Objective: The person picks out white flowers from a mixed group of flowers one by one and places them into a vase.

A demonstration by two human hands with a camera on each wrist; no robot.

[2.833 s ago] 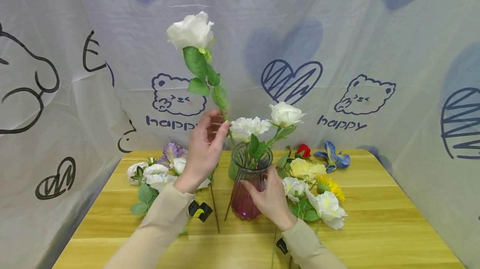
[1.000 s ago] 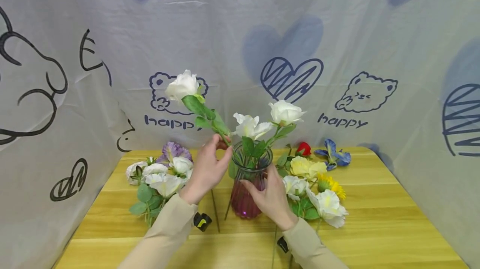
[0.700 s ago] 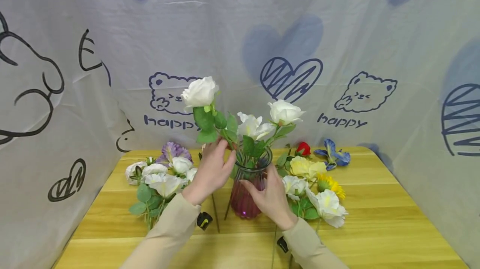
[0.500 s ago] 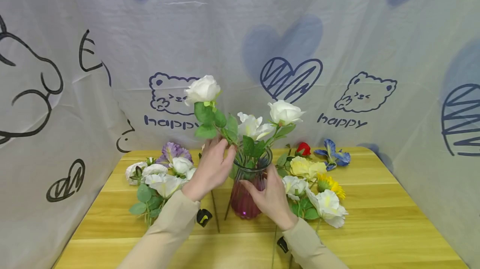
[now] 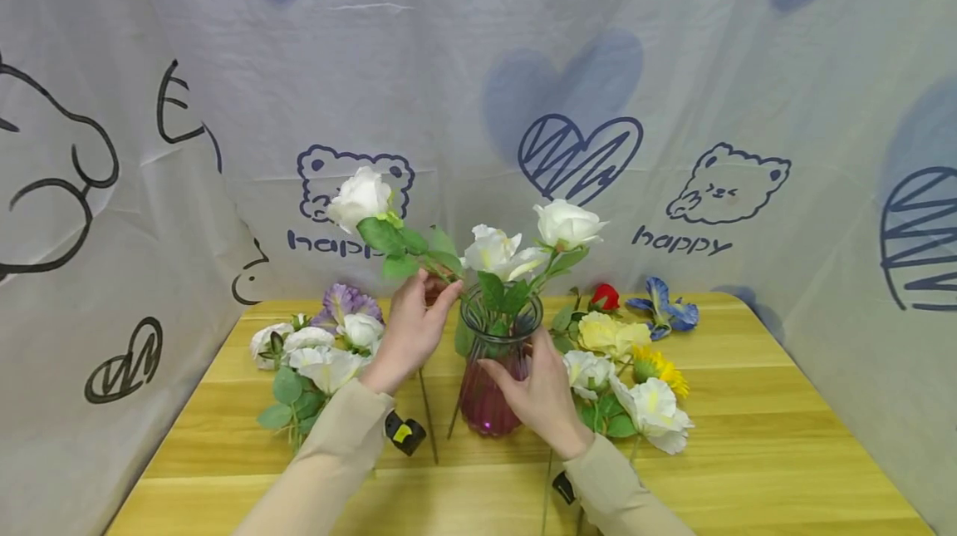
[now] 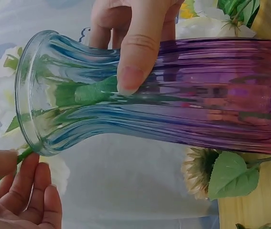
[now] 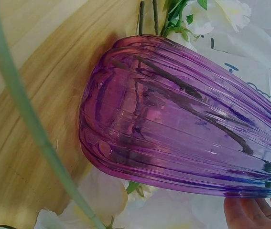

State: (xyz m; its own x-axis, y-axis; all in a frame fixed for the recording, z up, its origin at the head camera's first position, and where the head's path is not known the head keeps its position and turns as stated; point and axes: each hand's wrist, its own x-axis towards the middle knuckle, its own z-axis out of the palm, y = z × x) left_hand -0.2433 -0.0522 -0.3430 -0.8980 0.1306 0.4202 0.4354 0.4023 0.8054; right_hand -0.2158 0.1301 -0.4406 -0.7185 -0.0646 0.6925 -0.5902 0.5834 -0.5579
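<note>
A ribbed glass vase [image 5: 489,407], pink-purple below and bluish at the neck, stands upright on the wooden table. My right hand [image 5: 544,399] grips it below the rim, thumb across the front in the left wrist view. Between thumb and fingers, my left hand [image 5: 411,324] pinches the green stem [image 6: 25,153] of a white rose [image 5: 361,199] right at the vase's rim. That rose leans out to the left with its leaves. Another white rose [image 5: 570,224] and a ruffled white flower [image 5: 497,252] stand in the vase. Dark stems [image 7: 211,119] show through the glass.
White flowers [image 5: 325,366] and a purple flower [image 5: 345,303] lie on the left of the table [image 5: 777,453]. On the right lie a yellow flower [image 5: 609,336], a sunflower [image 5: 661,370], a red rose [image 5: 605,297], a blue flower [image 5: 664,310] and white ones. A printed curtain [image 5: 463,37] hangs behind.
The rose in my left hand has come down to the vase mouth, swung right, and now leans left again. The ruffled flower has shifted slightly left since half a second ago. My right hand stays put.
</note>
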